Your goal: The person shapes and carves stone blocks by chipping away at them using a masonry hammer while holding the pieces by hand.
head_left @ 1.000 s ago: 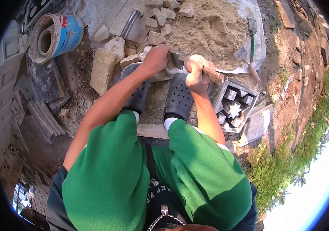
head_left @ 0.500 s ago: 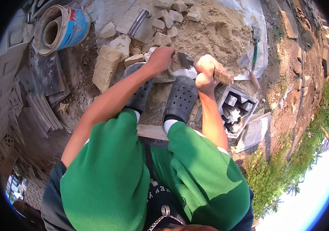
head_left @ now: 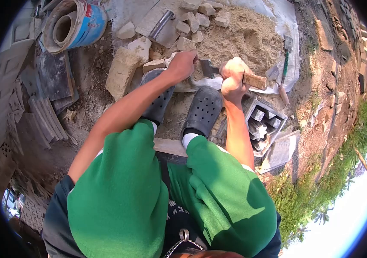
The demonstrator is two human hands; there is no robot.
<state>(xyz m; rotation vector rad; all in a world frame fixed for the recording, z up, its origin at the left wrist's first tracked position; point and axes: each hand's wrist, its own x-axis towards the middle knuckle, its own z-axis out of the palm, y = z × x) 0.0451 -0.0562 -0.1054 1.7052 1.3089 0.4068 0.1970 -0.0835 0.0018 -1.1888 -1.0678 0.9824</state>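
My left hand (head_left: 182, 65) has its fingers closed, close to a few pale stone chunks (head_left: 154, 65). What it holds, if anything, is hidden. My right hand (head_left: 235, 77) grips a tool by its thick wooden handle (head_left: 255, 81), whose butt sticks out to the right. The tool's flat dark metal blade (head_left: 207, 69) points toward my left hand, with a gap between them. Beneath the blade lies the edge of a white sheet (head_left: 207, 82). A heap of sandy crumbled material (head_left: 245, 38) rises just beyond both hands.
A metal mould (head_left: 263, 124) with a star-shaped core stands right of my feet. Farther right lies a green-handled tool (head_left: 285, 64). Stone blocks (head_left: 123, 71), a metal cylinder (head_left: 162, 26) and a blue-white bucket (head_left: 89, 28) are at left. My dark clogs (head_left: 202, 107) are close below the hands.
The view has shifted slightly, so the surroundings appear a little farther right. The tool's blade shows a bit more clearly between my hands. Both grips look the same.
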